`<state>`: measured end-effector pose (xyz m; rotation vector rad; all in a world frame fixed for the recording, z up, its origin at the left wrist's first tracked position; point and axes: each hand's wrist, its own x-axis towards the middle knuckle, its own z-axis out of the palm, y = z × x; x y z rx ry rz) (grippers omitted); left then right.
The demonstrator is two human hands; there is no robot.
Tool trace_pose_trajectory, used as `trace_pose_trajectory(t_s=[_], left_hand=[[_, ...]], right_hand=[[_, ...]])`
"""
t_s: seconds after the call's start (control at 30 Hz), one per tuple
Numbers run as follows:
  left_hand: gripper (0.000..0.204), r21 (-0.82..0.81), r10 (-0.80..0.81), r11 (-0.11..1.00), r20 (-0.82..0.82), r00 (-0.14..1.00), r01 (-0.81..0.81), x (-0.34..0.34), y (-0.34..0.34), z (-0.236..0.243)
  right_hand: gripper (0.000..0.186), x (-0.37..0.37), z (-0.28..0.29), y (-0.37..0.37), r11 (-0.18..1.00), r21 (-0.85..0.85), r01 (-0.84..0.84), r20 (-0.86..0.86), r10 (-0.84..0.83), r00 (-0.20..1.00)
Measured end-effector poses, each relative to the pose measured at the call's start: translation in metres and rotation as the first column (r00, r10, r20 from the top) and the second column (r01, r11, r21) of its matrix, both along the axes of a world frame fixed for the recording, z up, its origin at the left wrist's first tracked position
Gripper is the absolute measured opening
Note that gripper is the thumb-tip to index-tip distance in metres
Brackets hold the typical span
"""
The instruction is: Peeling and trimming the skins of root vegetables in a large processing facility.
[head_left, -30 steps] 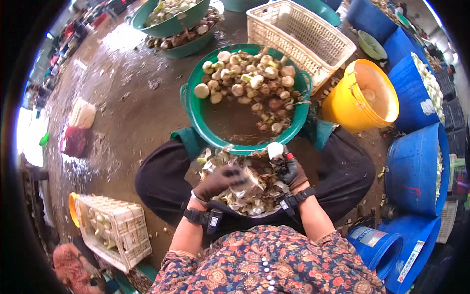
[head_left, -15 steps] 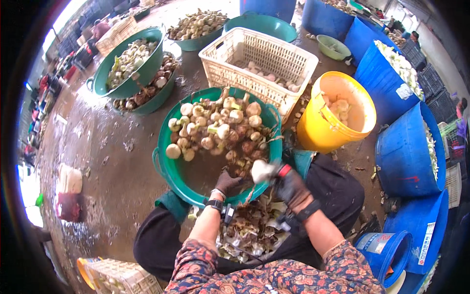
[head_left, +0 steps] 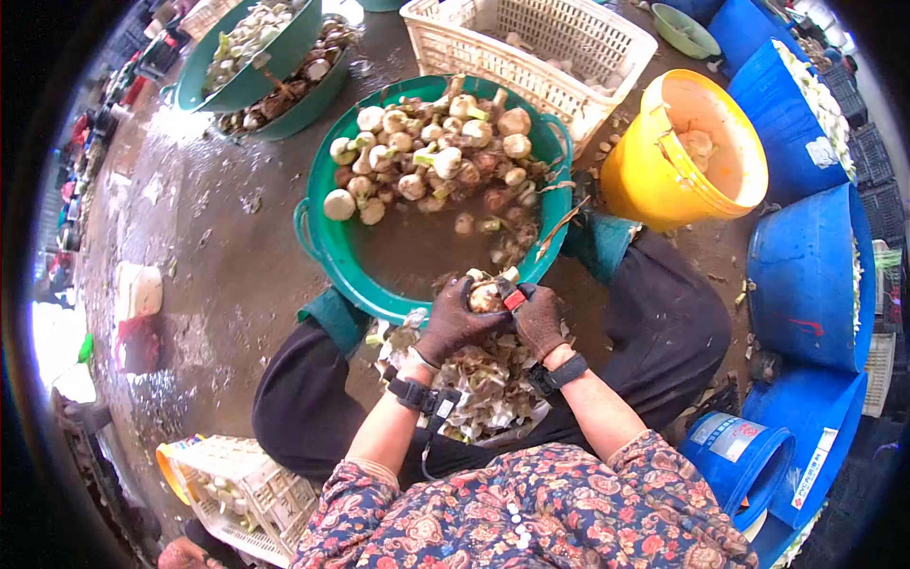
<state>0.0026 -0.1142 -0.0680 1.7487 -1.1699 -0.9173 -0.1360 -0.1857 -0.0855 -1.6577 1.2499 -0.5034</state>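
Both my hands, in dark gloves, meet over the near rim of a green basin [head_left: 327, 284]. My left hand [head_left: 460, 322] is closed around a garlic bulb [head_left: 486, 298] with brownish, dirty skin. From the other side my right hand [head_left: 538, 324] grips the same bulb, its fingers bent in at the pale stem. A red band [head_left: 514, 300] shows on a digit of that hand; whether it also holds a small tool is hidden. Inside the basin, unpeeled garlic bulbs [head_left: 412, 185] are heaped toward the far side. Below my hands lies a pile of papery garlic skins [head_left: 488, 379].
Beyond the basin stands a cream plastic crate [head_left: 493, 71]; a yellow bucket [head_left: 649, 185] with pale bulbs is at its right. Blue tubs [head_left: 801, 275] line the right side. Stacked green basins [head_left: 204, 85] stand far left, a tipped crate [head_left: 270, 498] near left. The floor [head_left: 227, 313] is wet.
My left hand has come up out of the basin with a bulb. My right hand, earlier holding a blurred white bulb, has moved left to meet it. The view has tilted downward.
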Motion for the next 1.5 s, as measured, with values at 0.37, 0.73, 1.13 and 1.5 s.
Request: trace_pose_trajectory(t_s=[0.37, 0.73, 1.13, 1.5], left_hand=[[0.046, 0.132, 0.053, 0.991, -0.541, 0.840, 0.022, -0.003, 0.064, 0.044], [0.046, -0.100, 0.043, 0.994, 0.038, 0.998, -0.039, -0.033, 0.077, 0.038], [0.017, 0.237, 0.480, 0.876, -0.509, 0.715, -0.419, -0.040, 0.082, 0.027], [0.032, -0.121, 0.189, 0.977, 0.116, 0.975, -0.176, -0.014, 0.106, 0.018]], right_hand=[[0.025, -0.027, 0.029, 0.043, 0.854, 0.458, -0.246, 0.411, 0.041, 0.911], [0.038, -0.016, 0.050, 0.049, 0.347, 0.908, -0.236, 0.391, -0.494, 0.777], [0.030, -0.031, 0.057, 0.046, 0.703, 0.411, -0.580, 0.597, 0.274, 0.754], [0.051, -0.033, 0.063, 0.057, 0.698, -0.442, -0.563, -0.104, 0.584, 0.805]])
